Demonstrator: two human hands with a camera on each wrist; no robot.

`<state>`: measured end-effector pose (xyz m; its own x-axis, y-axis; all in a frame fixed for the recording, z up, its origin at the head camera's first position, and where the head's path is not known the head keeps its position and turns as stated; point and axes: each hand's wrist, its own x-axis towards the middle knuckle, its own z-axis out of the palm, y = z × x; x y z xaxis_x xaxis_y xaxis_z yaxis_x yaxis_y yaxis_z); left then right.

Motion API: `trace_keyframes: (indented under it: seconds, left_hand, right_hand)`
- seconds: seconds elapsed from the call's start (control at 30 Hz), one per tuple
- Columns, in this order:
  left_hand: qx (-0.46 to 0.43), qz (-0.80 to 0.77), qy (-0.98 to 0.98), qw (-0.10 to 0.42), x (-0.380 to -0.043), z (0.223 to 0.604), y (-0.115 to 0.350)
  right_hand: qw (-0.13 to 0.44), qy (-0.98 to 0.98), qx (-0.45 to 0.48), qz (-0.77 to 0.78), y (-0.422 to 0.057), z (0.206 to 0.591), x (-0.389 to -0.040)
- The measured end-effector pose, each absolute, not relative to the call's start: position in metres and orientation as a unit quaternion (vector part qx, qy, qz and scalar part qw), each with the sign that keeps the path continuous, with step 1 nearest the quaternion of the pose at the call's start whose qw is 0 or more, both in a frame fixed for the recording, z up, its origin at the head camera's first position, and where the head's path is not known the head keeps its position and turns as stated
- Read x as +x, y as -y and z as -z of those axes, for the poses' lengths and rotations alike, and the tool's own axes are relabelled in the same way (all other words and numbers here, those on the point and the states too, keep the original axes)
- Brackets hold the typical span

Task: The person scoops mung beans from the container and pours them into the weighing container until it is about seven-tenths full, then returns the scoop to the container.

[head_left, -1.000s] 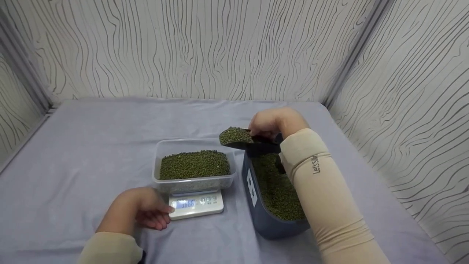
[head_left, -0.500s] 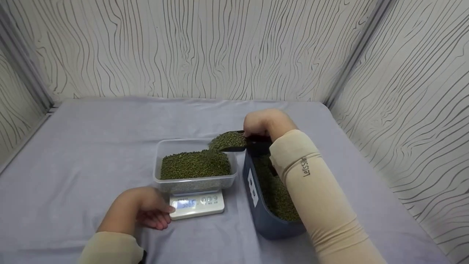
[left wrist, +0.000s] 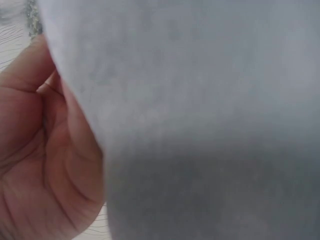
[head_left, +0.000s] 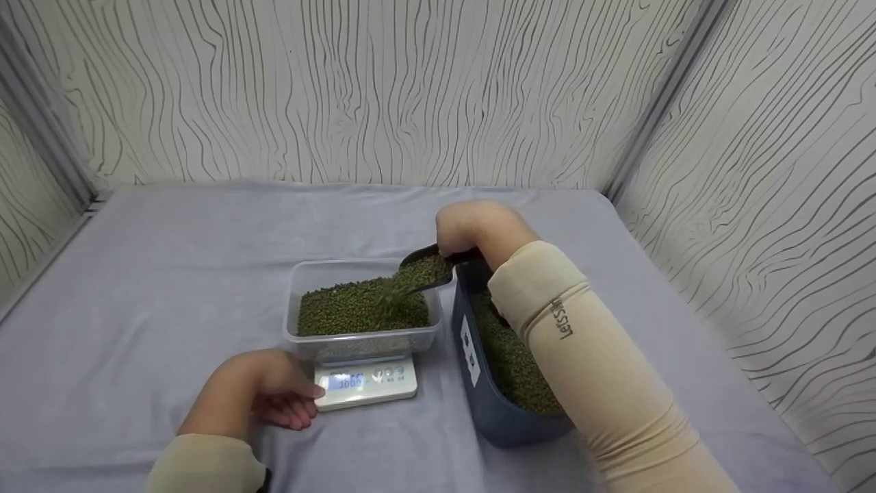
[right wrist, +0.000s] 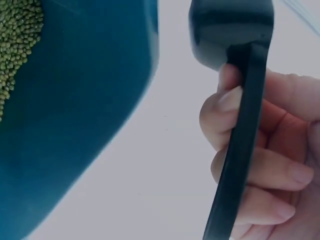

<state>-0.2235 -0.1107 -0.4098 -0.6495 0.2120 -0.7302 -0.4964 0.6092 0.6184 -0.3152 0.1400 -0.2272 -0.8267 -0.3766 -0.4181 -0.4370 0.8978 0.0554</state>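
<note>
Fingers [right wrist: 216,117] grip scoop [right wrist: 247,120] spilling beans [head_left: 392,296] into tub [head_left: 373,343].

The scoop [head_left: 416,255] has tipped, pouring beans [head_left: 391,294] into the tub [head_left: 373,343].

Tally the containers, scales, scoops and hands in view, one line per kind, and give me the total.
Containers: 2, a clear tub and a blue bin
Scales: 1, a white digital scale
Scoops: 1, a black scoop
Hands: 2, the left hand and the right hand
Total: 6
</note>
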Motion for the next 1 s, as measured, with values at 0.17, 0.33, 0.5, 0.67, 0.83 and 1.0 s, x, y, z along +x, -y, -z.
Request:
trace_keyframes:
  seconds: [0.17,0.33,0.5,0.67,0.83,1.0]
  left_hand:
    - [-0.089,-0.433,-0.8,0.406,-0.224,0.411,0.111]
    - [-0.089,-0.435,-0.801,0.401,-0.223,0.41,0.111]
    - [-0.091,-0.437,-0.799,0.403,-0.222,0.409,0.11]
    - [-0.09,-0.436,-0.798,0.405,-0.223,0.409,0.11]
    - [-0.09,-0.434,-0.797,0.41,-0.224,0.41,0.111]
    - [-0.089,-0.435,-0.796,0.412,-0.224,0.411,0.111]
  right_hand:
    - [0.19,-0.953,-0.207,-0.112,-0.131,0.22,-0.307]
    - [0.17,-0.955,-0.19,-0.15,-0.125,0.216,-0.3]
    - [0.124,-0.959,-0.167,-0.194,-0.123,0.217,-0.295]
    - [0.1,-0.96,-0.16,-0.209,-0.122,0.219,-0.293]
    - [0.097,-0.959,-0.167,-0.209,-0.122,0.22,-0.292]
    - [0.117,-0.957,-0.175,-0.198,-0.127,0.222,-0.296]
